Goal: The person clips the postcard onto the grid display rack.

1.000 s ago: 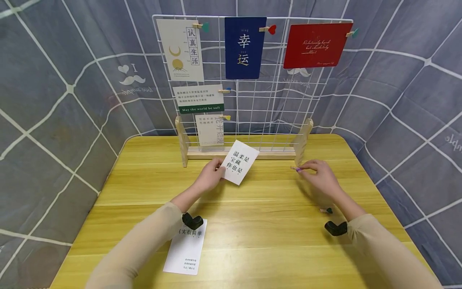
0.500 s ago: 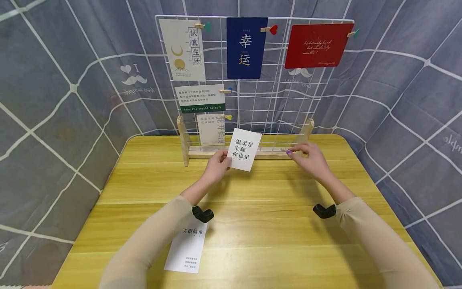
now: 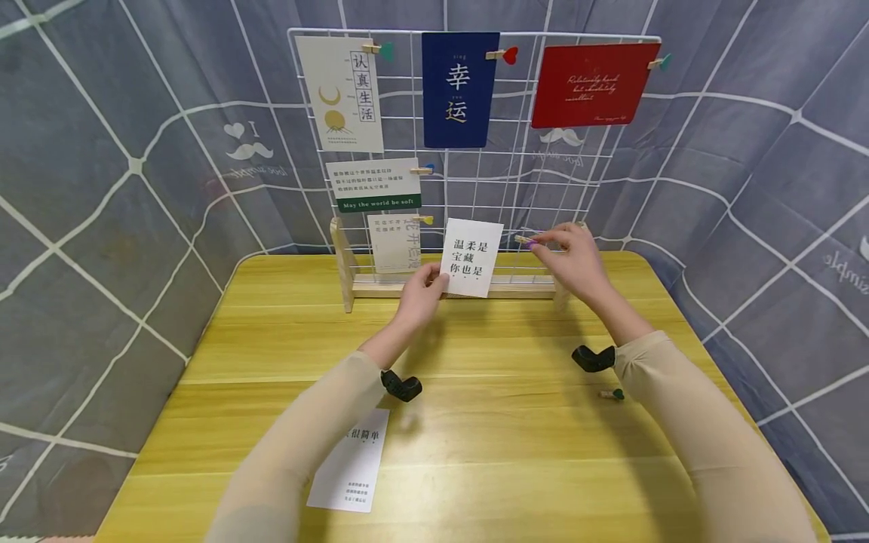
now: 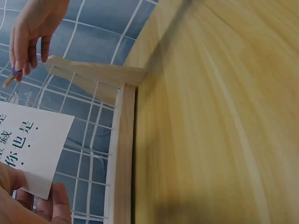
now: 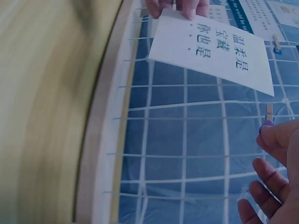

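Note:
My left hand (image 3: 422,296) pinches the lower left corner of a white card (image 3: 473,259) with black Chinese characters. The card is held upright in front of the lower middle of a white wire grid rack (image 3: 516,173). To its right, my right hand (image 3: 573,260) pinches a small wooden clothespin (image 3: 523,240) by its purple end. In the right wrist view, the clothespin (image 5: 269,113) points toward the card (image 5: 215,49), apart from it. The thumb lies over the card's front in the left wrist view, with other fingers behind it.
Clipped on the grid are a cream card (image 3: 339,94), a blue card (image 3: 458,90), a red card (image 3: 594,84), a green-banded card (image 3: 375,185) and a small pale card (image 3: 394,245). Another white card (image 3: 349,467) and a green-tipped clothespin (image 3: 612,394) lie on the wooden table (image 3: 475,452).
Both hands have moved up and forward toward the grid, and closer together. The white card has been raised and turned more upright. The right hand has lifted the clothespin off table height toward the card.

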The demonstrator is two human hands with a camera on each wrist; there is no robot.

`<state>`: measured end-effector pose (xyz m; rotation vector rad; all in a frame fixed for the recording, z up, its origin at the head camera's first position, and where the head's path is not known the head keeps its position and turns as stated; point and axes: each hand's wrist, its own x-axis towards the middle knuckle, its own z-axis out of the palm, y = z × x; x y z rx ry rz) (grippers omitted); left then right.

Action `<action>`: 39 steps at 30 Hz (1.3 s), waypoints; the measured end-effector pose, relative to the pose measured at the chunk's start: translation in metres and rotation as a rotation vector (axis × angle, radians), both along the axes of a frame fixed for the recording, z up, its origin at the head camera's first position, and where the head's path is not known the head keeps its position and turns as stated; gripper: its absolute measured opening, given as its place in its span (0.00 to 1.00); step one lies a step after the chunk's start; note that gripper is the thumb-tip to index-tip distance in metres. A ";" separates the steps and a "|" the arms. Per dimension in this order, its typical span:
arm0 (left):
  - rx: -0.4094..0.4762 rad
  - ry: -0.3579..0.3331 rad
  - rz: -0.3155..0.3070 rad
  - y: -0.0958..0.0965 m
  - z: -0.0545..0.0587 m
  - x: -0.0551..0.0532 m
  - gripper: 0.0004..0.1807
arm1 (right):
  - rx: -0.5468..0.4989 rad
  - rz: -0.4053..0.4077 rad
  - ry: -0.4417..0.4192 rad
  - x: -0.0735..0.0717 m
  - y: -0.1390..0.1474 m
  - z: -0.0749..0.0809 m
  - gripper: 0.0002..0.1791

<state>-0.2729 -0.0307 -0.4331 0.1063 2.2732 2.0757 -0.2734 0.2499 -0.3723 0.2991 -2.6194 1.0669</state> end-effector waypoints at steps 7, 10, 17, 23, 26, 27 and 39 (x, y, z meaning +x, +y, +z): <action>0.027 0.037 0.018 0.009 0.012 -0.008 0.15 | -0.010 -0.005 0.053 -0.011 -0.008 0.022 0.18; 0.039 0.055 0.028 0.014 0.019 -0.012 0.16 | -0.002 -0.019 0.069 -0.014 -0.010 0.032 0.18; 0.069 0.079 0.054 0.024 0.032 -0.022 0.16 | 0.022 -0.082 0.091 -0.025 -0.014 0.047 0.17; 0.109 0.098 0.065 0.029 0.041 -0.028 0.17 | 0.023 -0.157 0.064 -0.028 -0.015 0.057 0.19; 0.123 0.099 0.070 0.031 0.045 -0.030 0.17 | 0.026 -0.182 0.057 -0.028 -0.015 0.061 0.20; 0.125 0.099 0.071 0.031 0.046 -0.031 0.17 | 0.027 -0.189 0.058 -0.029 -0.015 0.063 0.20; 0.107 0.127 0.084 0.038 0.058 -0.039 0.16 | 0.038 -0.236 0.070 -0.031 -0.016 0.077 0.19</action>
